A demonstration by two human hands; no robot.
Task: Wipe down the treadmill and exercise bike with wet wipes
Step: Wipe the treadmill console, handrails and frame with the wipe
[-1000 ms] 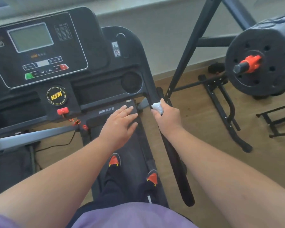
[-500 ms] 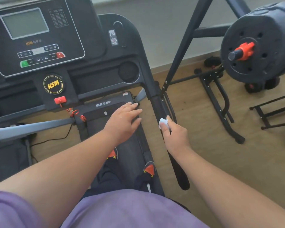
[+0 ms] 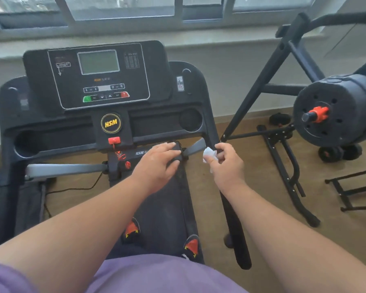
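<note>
A black treadmill [image 3: 51,123] with a console screen and a yellow HSM badge fills the left and middle of the head view. My right hand [image 3: 226,166] pinches a crumpled white wet wipe [image 3: 208,155] and holds it at the upper end of the treadmill's right handrail [image 3: 235,229], just below the console. My left hand [image 3: 159,163] hovers with straight, spread fingers in front of the motor cover at the front of the belt, holding nothing. The exercise bike is not in view.
A black metal frame [image 3: 262,81] stands right beside the right handrail. A barbell [image 3: 334,111] with black plates and an orange collar rests on a stand at the right. The window wall runs behind the console. My orange-toed shoes [image 3: 133,227] stand on the belt.
My right hand with the wipe slid down the right handrail, then came back up to its top end. The camera tilted up, so the whole console and the window now show.
</note>
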